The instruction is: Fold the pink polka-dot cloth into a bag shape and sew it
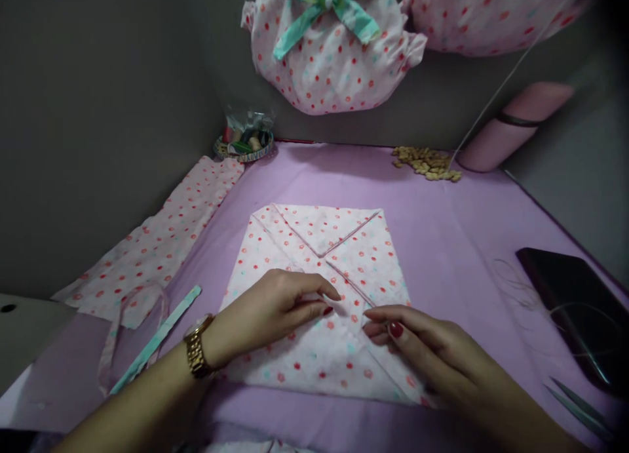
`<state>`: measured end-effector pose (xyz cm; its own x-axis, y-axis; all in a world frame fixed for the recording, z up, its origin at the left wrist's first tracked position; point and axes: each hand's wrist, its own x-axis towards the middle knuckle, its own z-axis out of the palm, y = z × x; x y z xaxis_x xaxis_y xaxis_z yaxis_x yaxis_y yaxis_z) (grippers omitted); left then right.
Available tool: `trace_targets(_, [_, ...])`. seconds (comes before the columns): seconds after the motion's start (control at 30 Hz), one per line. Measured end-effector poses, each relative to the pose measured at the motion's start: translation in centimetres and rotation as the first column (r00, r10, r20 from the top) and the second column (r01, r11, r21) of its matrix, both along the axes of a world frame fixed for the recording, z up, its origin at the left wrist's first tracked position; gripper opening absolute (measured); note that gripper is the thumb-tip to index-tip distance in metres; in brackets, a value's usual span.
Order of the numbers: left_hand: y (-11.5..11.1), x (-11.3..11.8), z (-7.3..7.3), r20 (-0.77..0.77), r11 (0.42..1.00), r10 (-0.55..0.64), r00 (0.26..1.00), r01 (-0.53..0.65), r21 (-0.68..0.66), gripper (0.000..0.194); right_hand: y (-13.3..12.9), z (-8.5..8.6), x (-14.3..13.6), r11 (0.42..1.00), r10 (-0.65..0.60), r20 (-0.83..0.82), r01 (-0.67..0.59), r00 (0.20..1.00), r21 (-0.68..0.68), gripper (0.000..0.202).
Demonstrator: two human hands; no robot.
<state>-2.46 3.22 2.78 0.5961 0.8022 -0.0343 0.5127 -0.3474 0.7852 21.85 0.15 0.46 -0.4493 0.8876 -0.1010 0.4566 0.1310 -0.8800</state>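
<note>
From my end, the folded dotted cloth [319, 371] lies on the purple surface [442, 243], under both hands. Its short seam [348, 282] slants from far left to near right, right hand [427, 348] nearer. Left hand [275, 305]: narrow thumb-finger gap. Can't tell if either's gripping anything. No readable brands, btw.

No readable text, labels, brands, numbers or signs.

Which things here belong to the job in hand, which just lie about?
Likely job: folded white red-dotted cloth (handled); pointed metal snips; round patterned thread basket.
Likely idle: black rectangular device; pink cylindrical bottle; small tan nut-like pieces.
</note>
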Motion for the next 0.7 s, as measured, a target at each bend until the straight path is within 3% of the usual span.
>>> trace_targets(0.07, [0.4, 0.0, -0.8, -0.048, 1.0, 0.014, 0.999, -0.013, 0.009, 0.02, -0.8, 0.1, -0.5, 0.935, -0.026, 0.11, -0.015, 0.994, 0.354, 0.027])
trace_targets(0.13, [0.6, 0.1, -1.5, -0.062, 1.0, 0.013, 0.998, -0.013, 0.012, 0.021, -1.7, 0.0, -1.4, 0.784, -0.002, 0.236, -0.145, 0.972, 0.604, 0.029])
trace_targets(0.27, [0.7, 0.3, -2.3, -0.058, 0.996, 0.056, 0.997, -0.052, 0.067, 0.021, -2.6, -1.7, -3.3, 0.444, 0.022, 0.459, -0.42, 0.888, 0.791, 0.042])
trace_targets(0.33, [0.7, 0.2, -2.0, -0.058, 0.983, 0.082, 0.995, -0.072, 0.167, 0.022, -2.5, -2.9, -3.7, 0.324, -0.001, 0.518, -0.49, 0.855, 0.809, 0.05])
trace_targets(0.43, [-0.1, -0.5, -0.7, -0.053, 0.926, 0.184, 0.982, -0.155, 0.344, 0.023, -2.2, -4.2, -3.5, 0.282, -0.016, 0.56, -0.534, 0.828, 0.797, 0.041])
trace_targets(0.53, [-2.4, -1.0, 0.5, -0.045, 0.852, 0.299, 0.953, -0.245, 0.463, 0.022, -2.0, -4.8, -3.1, 0.269, -0.022, 0.542, -0.517, 0.84, 0.812, 0.034])
trace_targets(0.6, [-4.3, -1.0, 0.3, -0.09, 0.847, 0.232, 0.968, -0.156, 0.507, 0.024, -1.8, -5.2, -2.9, 0.265, -0.002, 0.538, -0.518, 0.843, 0.813, 0.036])
trace_targets(0.7, [-6.2, -0.9, -1.4, -0.295, 0.834, 0.099, 0.95, 0.083, 0.546, 0.04, -1.7, -5.6, -2.7, 0.261, 0.048, 0.548, -0.54, 0.835, 0.8, 0.035])
